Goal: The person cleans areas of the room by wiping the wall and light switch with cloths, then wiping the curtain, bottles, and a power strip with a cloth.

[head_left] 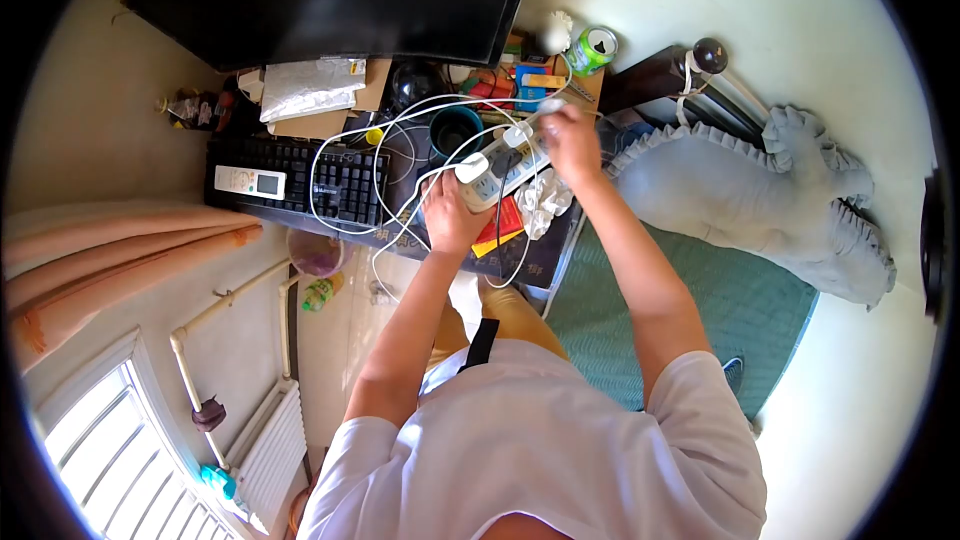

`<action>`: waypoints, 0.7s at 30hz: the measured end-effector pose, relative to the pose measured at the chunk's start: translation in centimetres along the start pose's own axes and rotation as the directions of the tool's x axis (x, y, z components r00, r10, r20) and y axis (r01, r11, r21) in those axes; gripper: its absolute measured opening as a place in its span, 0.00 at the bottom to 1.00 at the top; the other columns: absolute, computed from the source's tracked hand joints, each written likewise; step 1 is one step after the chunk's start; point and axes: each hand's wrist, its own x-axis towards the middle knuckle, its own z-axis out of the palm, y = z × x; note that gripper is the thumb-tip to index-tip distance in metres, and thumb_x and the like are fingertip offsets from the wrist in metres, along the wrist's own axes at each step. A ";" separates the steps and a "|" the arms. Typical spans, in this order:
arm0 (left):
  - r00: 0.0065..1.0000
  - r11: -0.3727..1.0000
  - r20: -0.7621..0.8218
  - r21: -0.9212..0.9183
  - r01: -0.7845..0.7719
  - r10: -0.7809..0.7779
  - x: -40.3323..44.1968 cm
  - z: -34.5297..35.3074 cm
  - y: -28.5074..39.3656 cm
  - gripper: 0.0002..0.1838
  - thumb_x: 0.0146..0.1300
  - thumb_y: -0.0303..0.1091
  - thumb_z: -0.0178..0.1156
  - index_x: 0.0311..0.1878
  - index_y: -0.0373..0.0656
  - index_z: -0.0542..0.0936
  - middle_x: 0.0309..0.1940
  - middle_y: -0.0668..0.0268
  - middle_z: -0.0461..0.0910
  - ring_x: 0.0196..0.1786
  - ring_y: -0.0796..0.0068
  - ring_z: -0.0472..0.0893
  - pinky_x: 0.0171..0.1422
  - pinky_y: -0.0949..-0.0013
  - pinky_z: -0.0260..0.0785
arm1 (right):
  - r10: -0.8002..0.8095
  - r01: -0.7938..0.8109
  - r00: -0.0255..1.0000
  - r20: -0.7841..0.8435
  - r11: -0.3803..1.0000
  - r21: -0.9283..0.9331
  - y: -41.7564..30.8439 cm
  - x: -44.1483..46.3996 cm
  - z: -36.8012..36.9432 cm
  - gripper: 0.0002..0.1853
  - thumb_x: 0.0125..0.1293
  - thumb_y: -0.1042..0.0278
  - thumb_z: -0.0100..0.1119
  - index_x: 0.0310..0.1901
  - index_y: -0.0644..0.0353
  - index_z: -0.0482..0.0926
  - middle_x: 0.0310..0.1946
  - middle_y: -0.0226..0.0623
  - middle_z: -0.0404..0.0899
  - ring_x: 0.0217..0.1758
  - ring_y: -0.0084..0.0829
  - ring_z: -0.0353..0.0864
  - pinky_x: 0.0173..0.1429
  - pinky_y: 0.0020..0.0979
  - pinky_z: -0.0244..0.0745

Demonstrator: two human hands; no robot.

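A white power strip (515,175) lies slantwise on the dark desk, with white plugs (471,168) and a dark plug seated in it. My left hand (450,212) is closed on the strip's lower left end. At its upper right end is my right hand (572,145), fingers bent round something white that is blurred and too small to name. White cables (330,145) loop over the desk around both hands. Crumpled white tissue (543,202) sits just below the strip, beside a red packet (497,223).
A black keyboard (345,180) with a white remote (250,182) on it is at the left. Behind stand a monitor (340,0), a dark cup (455,130) and a green can (592,49). A bed with a green mat (690,310) and a grey pillow (710,185) is at the right.
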 end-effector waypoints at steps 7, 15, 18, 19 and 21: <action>0.998 0.998 -0.025 0.031 -0.056 0.057 0.0 0.2 -0.4 0.45 0.38 0.46 0.77 0.60 0.36 0.68 0.53 0.48 0.75 0.60 0.43 0.71 0.69 0.49 0.60 | 0.096 -0.103 0.985 -0.143 0.994 -0.043 2.5 2.3 -1.0 0.09 0.56 0.75 0.63 0.39 0.55 0.84 0.34 0.41 0.79 0.40 0.43 0.80 0.44 0.39 0.76; 0.999 0.997 -0.012 0.067 -0.031 0.032 0.0 0.2 -0.3 0.45 0.39 0.42 0.76 0.62 0.38 0.67 0.58 0.49 0.71 0.61 0.45 0.71 0.64 0.49 0.64 | 0.074 -0.079 0.996 -0.048 0.989 -0.124 1.1 2.5 -0.6 0.12 0.58 0.78 0.61 0.43 0.53 0.85 0.39 0.39 0.80 0.44 0.43 0.80 0.48 0.38 0.75; 1.000 0.997 -0.008 0.069 -0.025 0.025 -0.1 0.2 -0.1 0.46 0.38 0.44 0.77 0.62 0.38 0.67 0.59 0.48 0.71 0.62 0.45 0.70 0.64 0.49 0.64 | -0.136 0.136 0.972 0.190 0.991 0.011 1.8 2.1 1.3 0.11 0.59 0.71 0.61 0.43 0.44 0.85 0.39 0.39 0.78 0.44 0.43 0.81 0.49 0.40 0.76; 0.999 0.997 -0.019 0.073 -0.026 0.028 -0.2 0.3 -0.2 0.47 0.37 0.44 0.77 0.62 0.38 0.67 0.59 0.48 0.70 0.62 0.45 0.70 0.64 0.49 0.64 | -0.135 0.136 0.972 0.190 0.991 0.010 1.2 2.4 0.2 0.11 0.59 0.71 0.61 0.43 0.44 0.85 0.39 0.39 0.78 0.44 0.43 0.81 0.49 0.40 0.76; 0.999 0.996 0.005 0.077 -0.037 0.037 -0.3 0.4 -0.5 0.49 0.36 0.45 0.78 0.63 0.38 0.66 0.59 0.48 0.70 0.62 0.45 0.70 0.65 0.49 0.64 | -0.014 0.044 0.971 0.239 0.991 -0.123 0.4 3.2 -2.0 0.13 0.59 0.70 0.61 0.43 0.40 0.85 0.39 0.39 0.78 0.44 0.43 0.80 0.49 0.40 0.76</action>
